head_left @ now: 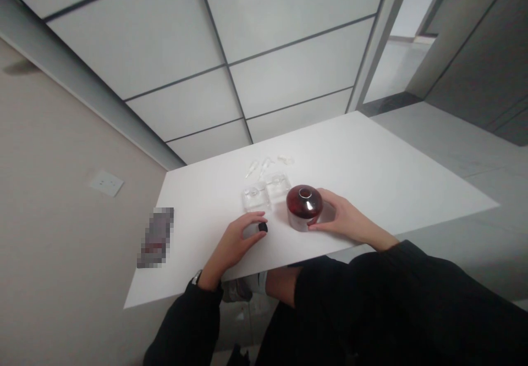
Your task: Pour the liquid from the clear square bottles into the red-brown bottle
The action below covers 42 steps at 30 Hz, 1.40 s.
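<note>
My right hand is wrapped round the right side of a squat, round glass bottle, with the thumb and fingers against its wall. The bottle is dark red on top, paler and clear toward the base, and its round mouth shows uncovered. It stands upright on the white table. To its left, my left hand has a small black cap between the thumb and fingers, just above or on the tabletop. Two clear square glass pieces lie side by side beyond my left hand.
Several small clear pieces, thin and pale, lie behind the glass squares. A blurred-out flat object lies at the left end of the white table. A panelled partition rises along the far edge, and a wall stands at left.
</note>
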Tool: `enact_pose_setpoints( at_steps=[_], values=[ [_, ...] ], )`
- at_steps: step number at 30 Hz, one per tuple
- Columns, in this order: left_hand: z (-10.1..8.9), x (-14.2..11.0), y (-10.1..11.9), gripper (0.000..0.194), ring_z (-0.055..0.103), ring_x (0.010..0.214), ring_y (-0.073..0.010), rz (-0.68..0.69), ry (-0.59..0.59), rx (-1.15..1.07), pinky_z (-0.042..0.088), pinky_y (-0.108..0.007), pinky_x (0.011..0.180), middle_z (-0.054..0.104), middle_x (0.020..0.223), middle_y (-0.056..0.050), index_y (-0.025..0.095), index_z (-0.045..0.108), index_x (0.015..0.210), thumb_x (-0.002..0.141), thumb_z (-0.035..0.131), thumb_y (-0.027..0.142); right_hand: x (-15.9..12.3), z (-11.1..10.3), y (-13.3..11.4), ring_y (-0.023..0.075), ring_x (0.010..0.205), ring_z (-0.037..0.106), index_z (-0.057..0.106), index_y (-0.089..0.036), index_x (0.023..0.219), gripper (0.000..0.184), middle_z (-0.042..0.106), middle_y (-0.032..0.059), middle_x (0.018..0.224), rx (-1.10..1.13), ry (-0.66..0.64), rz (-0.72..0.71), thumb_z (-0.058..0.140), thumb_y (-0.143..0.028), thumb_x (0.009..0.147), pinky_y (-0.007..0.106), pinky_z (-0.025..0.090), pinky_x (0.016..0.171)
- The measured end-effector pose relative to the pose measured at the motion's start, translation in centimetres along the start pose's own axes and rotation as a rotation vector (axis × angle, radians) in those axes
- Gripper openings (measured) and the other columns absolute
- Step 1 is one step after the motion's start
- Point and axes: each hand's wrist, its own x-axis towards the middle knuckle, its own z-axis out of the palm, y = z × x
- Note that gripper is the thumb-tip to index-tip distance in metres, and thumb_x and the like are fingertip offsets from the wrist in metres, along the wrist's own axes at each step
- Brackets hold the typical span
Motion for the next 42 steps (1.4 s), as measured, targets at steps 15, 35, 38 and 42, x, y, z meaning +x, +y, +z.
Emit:
enact_pose_setpoints(
  at_steps=[15, 35, 38, 42],
  values=[
    [-0.4, 0.9, -0.4, 0.029, 0.073, 0.125, -0.0256, 0.03, 0.096, -0.007, 0.054, -0.051, 0.116, 0.078, 0.133, -0.009, 0.024, 0.076, 0.122, 0.096, 0.071, 0.036, -0.2, 3.8, -0.2, 0.0346, 0.136, 0.065, 0.063, -0.03, 0.142, 0.08, 0.069, 0.0107, 0.145, 0.057, -0.009, -0.019, 0.094, -0.05, 0.072, 0.064, 0.049, 0.121],
    [-3.2, 2.0, 12.0, 0.019, 0.073, 0.101, -0.0216, 0.402, 0.159, 0.495, 0.059, -0.036, 0.09, 0.078, 0.108, -0.005, 0.022, 0.076, 0.119, 0.1, 0.07, 0.022, -0.2, 7.2, -2.4, 0.033, 0.152, 0.052, 0.04, -0.035, 0.161, 0.108, 0.054, 0.0112, 0.162, 0.185, 0.072, -0.088, 0.096, -0.049, 0.07, 0.058, 0.04, 0.13],
    [-3.2, 2.1, 12.2, 0.014, 0.072, 0.098, -0.0212, 0.336, 0.115, 0.514, 0.058, -0.035, 0.087, 0.077, 0.104, -0.004, 0.022, 0.075, 0.112, 0.099, 0.071, 0.022, -0.1, 7.7, -2.5, 0.0319, 0.146, 0.057, 0.048, -0.035, 0.156, 0.094, 0.059, 0.0096, 0.156, 0.196, 0.074, -0.087, 0.093, -0.047, 0.074, 0.057, 0.044, 0.126],
    [-3.3, 2.0, 12.4, 0.009, 0.071, 0.097, -0.0233, 0.281, 0.122, 0.527, 0.059, -0.038, 0.088, 0.076, 0.102, -0.005, 0.02, 0.074, 0.106, 0.098, 0.071, 0.023, 0.0, 8.2, -2.4, 0.032, 0.142, 0.061, 0.052, -0.032, 0.15, 0.085, 0.064, 0.0101, 0.151, 0.2, 0.096, -0.089, 0.091, -0.047, 0.076, 0.057, 0.046, 0.124]
  ],
)
